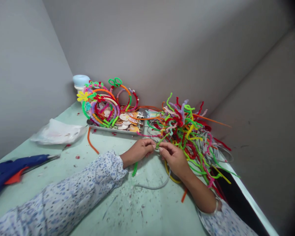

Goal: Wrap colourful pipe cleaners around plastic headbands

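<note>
Green pipe cleaner (163, 139), a short bit of it showing, is up between the person's two hands, over the near side of the metal tray. From where I stand, the left hand (140, 152) and the right hand (174, 158) both have their fingers pinched on it, tips nearly meeting. It should weigh next to nothing: fuzzy outside, so hardly slippery, with a bendy core that ought to keep whatever kink it gets. I'd take it close to the bend, between thumb and forefinger; a cut end might prick. A green length (135, 168) pokes out beneath the left hand; whether it's the same strand, I can't tell.

The big tangled heap (186, 131) crowds right up beside the right hand, its loose ends ready to snag. A grey strand (153, 187) curves across the tabletop (157, 216) below the hands. Behind, the metal tray (115, 131) bears decorated headbands (105, 95) and flat pale discs (125, 126), leaving little room forward. The plastic bag (57, 132) and blue-handled pliers (22, 165) lie well off to the left, out of the way.
</note>
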A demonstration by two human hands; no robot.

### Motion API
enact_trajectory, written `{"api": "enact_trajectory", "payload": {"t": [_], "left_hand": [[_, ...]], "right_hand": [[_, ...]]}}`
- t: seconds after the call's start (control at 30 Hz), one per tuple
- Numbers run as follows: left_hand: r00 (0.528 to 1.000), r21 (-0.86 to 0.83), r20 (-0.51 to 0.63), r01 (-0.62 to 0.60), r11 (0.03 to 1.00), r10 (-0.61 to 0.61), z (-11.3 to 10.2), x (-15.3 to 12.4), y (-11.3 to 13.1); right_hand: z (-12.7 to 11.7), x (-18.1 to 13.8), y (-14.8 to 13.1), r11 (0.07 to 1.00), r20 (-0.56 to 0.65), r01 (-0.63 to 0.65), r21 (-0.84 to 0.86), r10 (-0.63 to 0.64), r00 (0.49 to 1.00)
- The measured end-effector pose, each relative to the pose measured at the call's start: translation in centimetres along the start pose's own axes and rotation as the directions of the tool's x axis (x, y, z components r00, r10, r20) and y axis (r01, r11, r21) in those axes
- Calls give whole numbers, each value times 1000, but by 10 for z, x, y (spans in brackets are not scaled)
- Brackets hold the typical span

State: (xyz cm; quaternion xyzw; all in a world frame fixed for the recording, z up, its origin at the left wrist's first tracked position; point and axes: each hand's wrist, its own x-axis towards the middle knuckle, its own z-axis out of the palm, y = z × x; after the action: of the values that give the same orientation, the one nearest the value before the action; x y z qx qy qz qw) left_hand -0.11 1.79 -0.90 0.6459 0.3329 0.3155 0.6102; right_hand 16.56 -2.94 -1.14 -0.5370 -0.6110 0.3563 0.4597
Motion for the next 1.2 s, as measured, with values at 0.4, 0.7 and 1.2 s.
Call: {"api": "enact_trajectory", "payload": {"t": [0.4,0.7,1.2], "left_hand": [[1000,-20,17,-9,1000,9,0,-1,1],[1000,16,3,-28,999,28,1,-2,3],[1000,-34,-15,-4,999,3,0,-1,1]], "right_hand": [[2,-2,-1,998,14,49,-48,-48,999],[2,-1,2,989,23,75,-126,-73,997],[3,-1,0,984,-15,99,-149,-102,995]]}}
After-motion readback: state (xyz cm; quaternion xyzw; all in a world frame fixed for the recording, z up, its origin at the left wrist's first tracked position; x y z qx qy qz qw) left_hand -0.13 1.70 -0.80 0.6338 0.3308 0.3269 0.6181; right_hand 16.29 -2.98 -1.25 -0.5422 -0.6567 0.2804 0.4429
